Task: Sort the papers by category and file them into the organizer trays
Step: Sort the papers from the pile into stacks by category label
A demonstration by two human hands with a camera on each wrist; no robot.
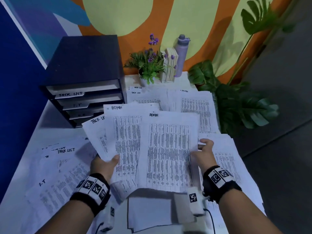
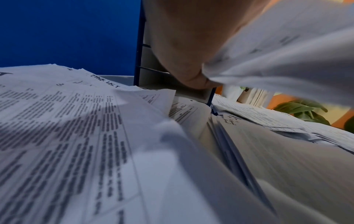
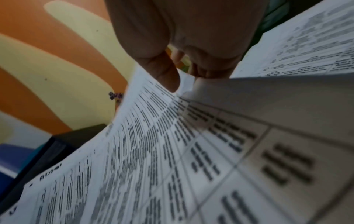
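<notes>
My left hand (image 1: 105, 163) grips a fan of printed sheets above the table, its thumb on top: one headed TASK LIST (image 1: 98, 132) and one headed ADMIN (image 1: 125, 135). My right hand (image 1: 201, 154) pinches the right edge of another ADMIN sheet (image 1: 168, 152) that lies over the fan. In the right wrist view the thumb (image 3: 164, 72) presses on that ADMIN sheet (image 3: 172, 159). In the left wrist view the left hand (image 2: 184, 45) holds the sheets (image 2: 277, 57) from below. The dark blue organizer (image 1: 84, 73) stands at the back left, its trays labelled TASK LIST (image 1: 70, 94) and I.T (image 1: 77, 105).
Loose papers (image 1: 55, 169) headed TASK LIST, I.T and ADMIN cover the white table (image 1: 47, 115). A small potted plant (image 1: 148, 65), a wooden block (image 1: 170, 65) and a purple bottle (image 1: 181, 54) stand at the back. A large leafy plant (image 1: 236, 102) is beside the table's right edge.
</notes>
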